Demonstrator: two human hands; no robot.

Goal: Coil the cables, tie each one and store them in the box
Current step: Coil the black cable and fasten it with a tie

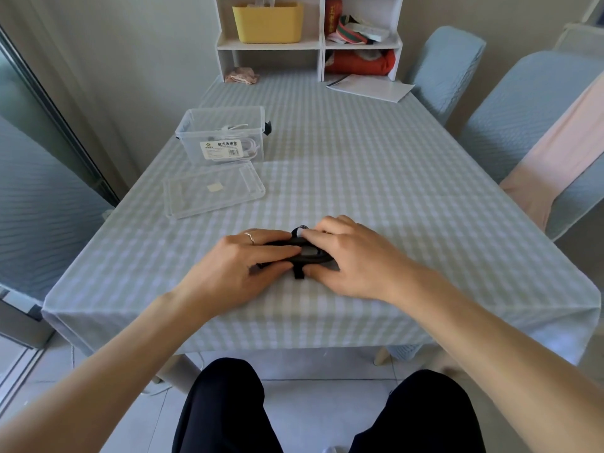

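A: Where's the cable?

B: The black cable (pixel 281 253) lies coiled near the front edge of the surface (pixel 376 178), between both hands. A black tie (pixel 298 273) crosses it about the middle, one end poking out toward the person and a loop of it showing at the far side

A: And the left hand?

B: The left hand (pixel 242 259) rests over the left part of the coil, ring on one finger. Its fingers lie fairly straight on top and the thumb presses in from the near side, so the grip is a pinch on the cable

A: The right?

B: The right hand (pixel 346 256) covers the right part. Its fingers curl over the far side at the tie loop, thumb close to the tie's near end. That grip is closed on the cable too; whether it also pinches the tie I cannot tell

A: The box?

B: The clear box (pixel 222 135) stands open, well apart from the hands, far left on the surface. White cables (pixel 243 138) lie inside. Its lid (pixel 212 191) lies flat just in front of it

A: Anything else?

B: A white shelf (pixel 307 44) at the far end holds a yellow basket (pixel 268 22), papers (pixel 372 88) lie beside it, and blue-covered chairs (pixel 523 125) stand along the right
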